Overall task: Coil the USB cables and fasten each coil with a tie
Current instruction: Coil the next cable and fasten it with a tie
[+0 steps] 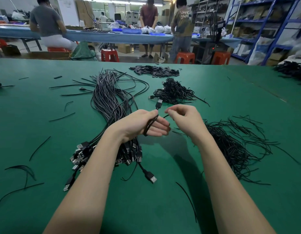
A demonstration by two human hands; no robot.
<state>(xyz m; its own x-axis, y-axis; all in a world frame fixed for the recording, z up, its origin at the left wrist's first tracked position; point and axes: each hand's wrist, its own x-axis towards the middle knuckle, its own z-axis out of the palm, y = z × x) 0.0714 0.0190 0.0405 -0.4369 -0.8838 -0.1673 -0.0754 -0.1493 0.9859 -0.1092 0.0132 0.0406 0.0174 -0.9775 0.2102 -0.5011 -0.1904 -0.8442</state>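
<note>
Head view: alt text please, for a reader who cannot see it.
Over a green table, the left hand grips a coiled USB cable while the right hand pinches a thin black tie beside it. Uncoiled cables, loose ties and finished coils lie around.

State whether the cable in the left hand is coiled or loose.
Coiled: the cable loops around the left hand's fingers, plug sticking up.

1 head-worn wide-angle camera looks forward and down, close over the green table.
</note>
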